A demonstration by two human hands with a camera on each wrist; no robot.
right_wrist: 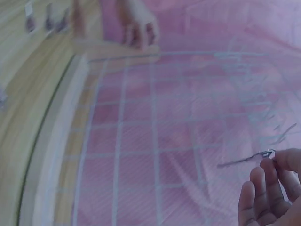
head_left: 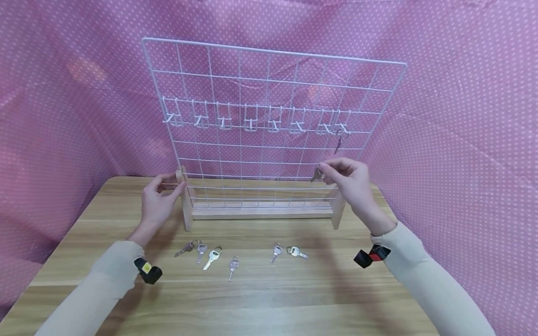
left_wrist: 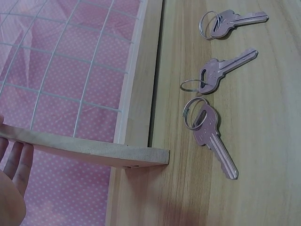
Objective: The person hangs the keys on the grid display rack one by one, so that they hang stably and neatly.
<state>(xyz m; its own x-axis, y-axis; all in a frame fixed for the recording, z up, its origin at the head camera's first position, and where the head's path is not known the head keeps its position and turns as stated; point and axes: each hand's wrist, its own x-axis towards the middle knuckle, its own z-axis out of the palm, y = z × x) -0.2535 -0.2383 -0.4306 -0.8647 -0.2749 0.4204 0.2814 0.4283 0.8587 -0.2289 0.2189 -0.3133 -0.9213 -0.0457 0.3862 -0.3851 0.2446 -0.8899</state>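
Observation:
My right hand pinches a metal key by its ring, in front of the lower right part of a white wire grid rack. In the right wrist view the held key sticks out from thumb and fingertips. My left hand holds the rack's left wooden upright; in the left wrist view its fingers lie against the board. Another key hangs by its ring from the rightmost white hook.
A row of several white hooks runs across the grid. Several ringed keys lie on the wooden table before the rack, among them a pale key and another key. A pink dotted cloth surrounds the table.

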